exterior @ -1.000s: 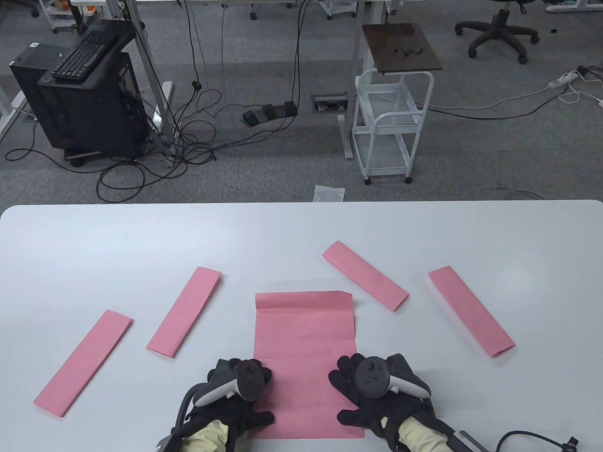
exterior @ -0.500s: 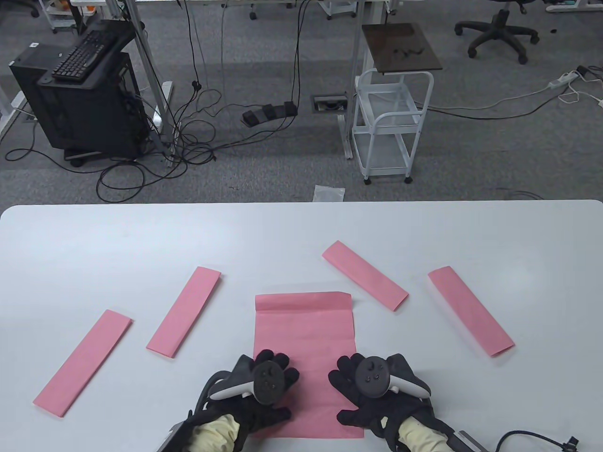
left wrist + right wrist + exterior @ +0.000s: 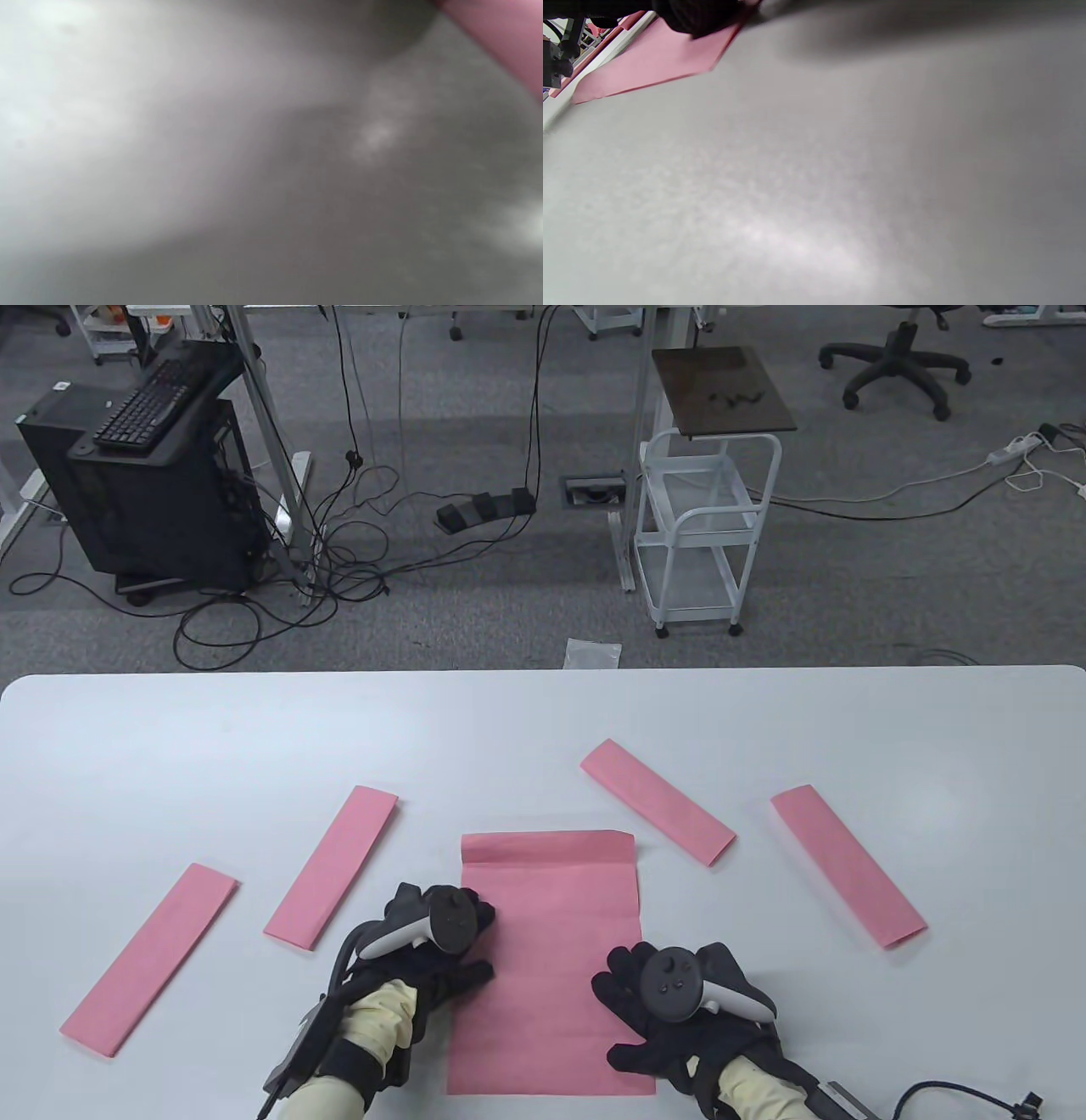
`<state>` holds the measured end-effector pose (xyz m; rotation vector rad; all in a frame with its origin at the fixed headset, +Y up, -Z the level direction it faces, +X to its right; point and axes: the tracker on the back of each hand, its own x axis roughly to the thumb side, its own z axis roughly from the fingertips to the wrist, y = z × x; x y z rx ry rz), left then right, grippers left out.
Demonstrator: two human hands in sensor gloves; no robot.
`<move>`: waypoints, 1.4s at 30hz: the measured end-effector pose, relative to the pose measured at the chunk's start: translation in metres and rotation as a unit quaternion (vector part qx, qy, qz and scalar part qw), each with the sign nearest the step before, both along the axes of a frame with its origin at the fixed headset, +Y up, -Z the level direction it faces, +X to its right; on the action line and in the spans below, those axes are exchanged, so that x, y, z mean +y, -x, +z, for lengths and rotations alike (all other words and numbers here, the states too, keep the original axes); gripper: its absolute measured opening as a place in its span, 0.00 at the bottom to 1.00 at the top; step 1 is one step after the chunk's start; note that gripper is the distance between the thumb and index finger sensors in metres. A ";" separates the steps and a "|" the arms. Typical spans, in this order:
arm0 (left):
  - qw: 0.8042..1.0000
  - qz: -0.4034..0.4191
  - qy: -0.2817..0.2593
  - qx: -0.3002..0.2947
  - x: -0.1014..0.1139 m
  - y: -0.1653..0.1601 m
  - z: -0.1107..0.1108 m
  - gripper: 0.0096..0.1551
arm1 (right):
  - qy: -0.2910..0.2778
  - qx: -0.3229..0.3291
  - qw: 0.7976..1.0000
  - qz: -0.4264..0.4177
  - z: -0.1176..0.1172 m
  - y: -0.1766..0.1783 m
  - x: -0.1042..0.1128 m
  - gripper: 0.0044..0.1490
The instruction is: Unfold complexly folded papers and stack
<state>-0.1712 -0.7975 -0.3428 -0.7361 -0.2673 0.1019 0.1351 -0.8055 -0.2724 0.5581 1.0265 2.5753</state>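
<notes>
A large pink sheet (image 3: 547, 950) lies spread out at the table's front centre, with a narrow flap (image 3: 547, 848) folded over at its far end. My left hand (image 3: 441, 933) rests on the sheet's left edge about halfway up, its fingers mostly hidden under the tracker. My right hand (image 3: 670, 997) lies flat on the sheet's right edge near the front, fingers spread. Folded pink strips lie at the far left (image 3: 153, 959), left (image 3: 333, 867), right of centre (image 3: 657, 813) and right (image 3: 847, 877). In the right wrist view gloved fingers (image 3: 700, 17) press the pink sheet (image 3: 649, 59).
The white table (image 3: 543, 729) stretches well beyond the papers to the far edge. A black cable (image 3: 959, 1094) lies at the front right corner. The left wrist view is a blur of tabletop with a pink paper corner (image 3: 509, 34).
My left hand slid from the sheet's front left part away from me along its left edge. The right hand and the sheet stayed put.
</notes>
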 end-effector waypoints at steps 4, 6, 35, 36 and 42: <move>1.000 0.006 0.003 -0.002 -0.001 0.001 0.000 0.39 | 0.000 0.000 1.000 0.000 0.000 0.000 0.000 0.47; 1.000 0.007 0.013 0.002 0.001 -0.001 -0.002 0.39 | 0.001 -0.001 1.000 0.000 0.000 0.000 0.000 0.47; 0.998 -0.004 -0.026 0.056 0.003 -0.036 -0.085 0.41 | 0.010 -0.001 1.000 -0.003 0.000 0.000 -0.001 0.47; 0.998 -0.004 -0.027 0.058 0.003 -0.036 -0.086 0.41 | 0.010 0.000 1.000 -0.003 0.000 0.000 -0.001 0.47; 0.997 0.007 -0.042 0.060 0.012 -0.041 -0.087 0.40 | 0.006 -0.012 1.000 -0.016 -0.001 0.000 0.002 0.46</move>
